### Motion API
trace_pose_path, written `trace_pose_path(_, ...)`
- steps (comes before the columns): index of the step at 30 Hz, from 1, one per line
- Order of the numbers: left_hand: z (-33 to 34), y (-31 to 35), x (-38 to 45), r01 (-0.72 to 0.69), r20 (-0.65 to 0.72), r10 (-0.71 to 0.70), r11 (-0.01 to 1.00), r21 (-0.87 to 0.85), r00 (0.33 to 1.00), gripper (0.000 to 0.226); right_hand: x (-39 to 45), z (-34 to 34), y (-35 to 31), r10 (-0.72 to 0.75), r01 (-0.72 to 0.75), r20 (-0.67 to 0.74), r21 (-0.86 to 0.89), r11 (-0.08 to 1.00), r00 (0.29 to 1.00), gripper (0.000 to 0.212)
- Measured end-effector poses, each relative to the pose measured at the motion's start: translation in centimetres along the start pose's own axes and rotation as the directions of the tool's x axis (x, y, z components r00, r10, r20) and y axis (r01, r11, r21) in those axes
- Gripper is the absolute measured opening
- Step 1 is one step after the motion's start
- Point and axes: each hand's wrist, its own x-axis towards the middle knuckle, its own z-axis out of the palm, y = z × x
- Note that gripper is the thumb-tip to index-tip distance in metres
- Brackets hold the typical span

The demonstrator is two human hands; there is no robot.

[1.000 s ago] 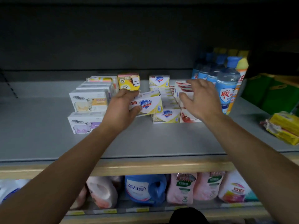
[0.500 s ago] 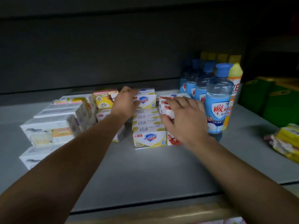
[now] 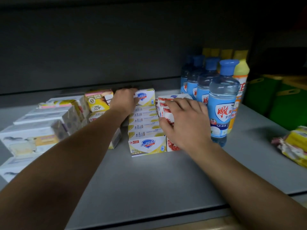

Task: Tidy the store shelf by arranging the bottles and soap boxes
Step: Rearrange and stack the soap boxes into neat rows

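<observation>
A row of yellow-and-white Safeguard soap boxes (image 3: 147,145) runs from front to back on the grey shelf (image 3: 149,176). My left hand (image 3: 124,101) grips the rearmost yellow Safeguard box (image 3: 146,97), which stands raised at the back of that row. Beside it on the right runs a row of red-and-white soap boxes (image 3: 172,146). My right hand (image 3: 184,123) lies over them with its fingers curled round the upper boxes. Blue-capped clear bottles (image 3: 221,103) stand in a line right of my right hand, yellow bottles (image 3: 240,80) behind them.
White soap boxes with an animal picture (image 3: 29,141) are stacked at the left, yellow boxes (image 3: 98,100) behind them. Green packages (image 3: 282,100) sit at the far right, and yellow wrapped packs (image 3: 294,145) lie at the right edge. The shelf's front edge is near me.
My view has moved closer and lower into the shelf. My left hand carried a yellow Safeguard box from the front of the stack to the back. My right hand stays on the red boxes.
</observation>
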Motion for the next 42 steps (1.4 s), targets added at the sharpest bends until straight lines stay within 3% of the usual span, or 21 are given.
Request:
trace_pose_path(3,-1.5,0.7,-0.7,0.005,0.007,-0.004,1.000,-0.023,1.000,0.042,0.2,-0.5,0.0,-0.010,0.011,0.046,-0.035,0.999,0.999,0.062)
trace_pose_path(10,-8.0,-0.9,-9.6,-0.120,-0.209,0.062,0.952,-0.280,0.976,0.040,1.0,-2.3,-1.0,-0.008,0.014,0.164,-0.039,0.999,0.986,0.063)
trace_pose_path(14,-11.3,-4.2,-17.1,-0.111,-0.311,0.003,0.937,-0.330,0.950,0.031,0.5,-3.0,-3.9,-0.055,0.052,0.054,0.062,0.997,0.997,0.055)
trace_pose_path(19,-12.8,-9.4,-22.5,0.000,-0.303,-0.080,0.967,-0.253,0.950,0.031,-1.6,-1.8,-10.6,-0.230,0.223,0.005,0.230,0.947,0.973,0.042)
trace_pose_path(23,-12.1,-13.2,-24.6,0.091,-0.258,-0.129,0.984,-0.154,0.958,0.035,-2.7,0.6,-14.7,-0.315,0.261,0.167,0.281,0.924,0.934,0.049)
trace_pose_path(28,-10.8,-14.6,-25.7,-0.025,-0.286,-0.014,0.991,-0.133,0.958,0.026,-2.3,3.1,-17.4,-0.328,0.266,0.321,0.222,0.938,0.888,0.061)
trace_pose_path(34,-10.3,-15.1,-25.9,-0.031,-0.317,-0.026,0.985,-0.172,0.948,0.027,-1.9,5.2,-19.0,-0.254,0.209,0.479,0.145,0.967,0.841,0.074)
trace_pose_path(39,-10.5,-14.8,-25.8,-0.009,-0.303,-0.056,0.978,-0.210,0.951,0.028,-4.7,4.1,-18.7,-0.297,0.261,0.317,0.151,0.953,0.901,0.063)
trace_pose_path(42,-10.6,-14.5,-25.9,0.001,-0.297,-0.067,0.976,-0.219,0.953,0.030,-6.7,2.6,-17.8,-0.332,0.270,0.218,0.271,0.924,0.918,0.052)
